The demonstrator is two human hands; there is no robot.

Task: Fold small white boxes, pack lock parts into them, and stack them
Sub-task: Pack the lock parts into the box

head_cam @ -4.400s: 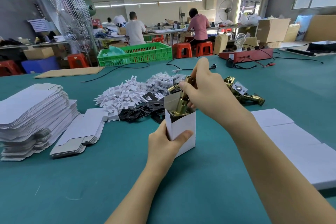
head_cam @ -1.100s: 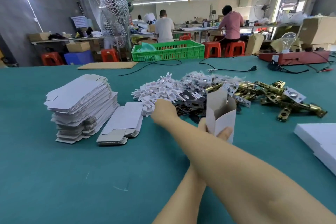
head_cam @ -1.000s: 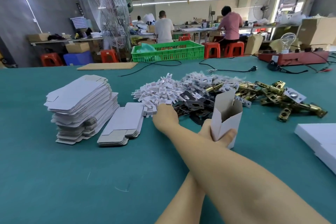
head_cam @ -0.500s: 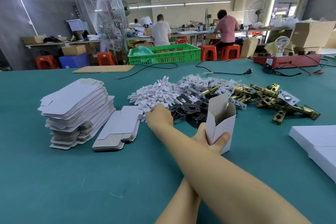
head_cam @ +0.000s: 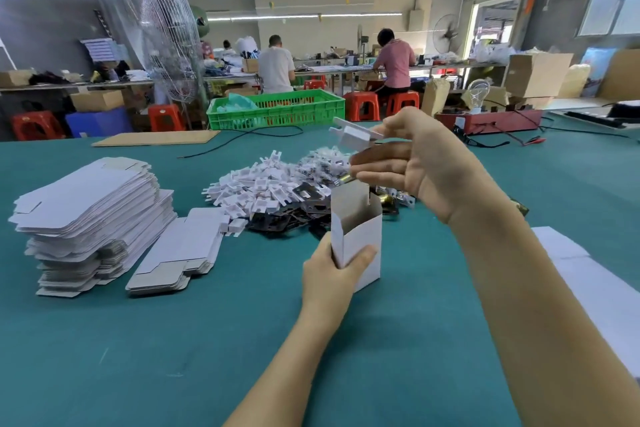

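Now the right hand [head_cam: 419, 163] is up over the desk [head_cam: 173, 357], fingers pinching a white plastic part [head_cam: 351, 136] at their tips. Directly below and slightly nearer the person stands the open white box [head_cam: 356, 229], upright on the green surface with its mouth up and flaps raised. The left hand [head_cam: 332, 274] grips its lower corner, thumb across the front face. So the part sits above the opening, the box's long axis vertical, and by my read the coming move is a short drop straight down, the right hand being the one placed for it. Behind the box lies the heap of white parts [head_cam: 263, 191], dark plates [head_cam: 298, 215] and brass pieces, with flat box blanks [head_cam: 90, 204] stacked to the left. Across the workshop, a green crate [head_cam: 277, 111] sits at the desk's far edge.
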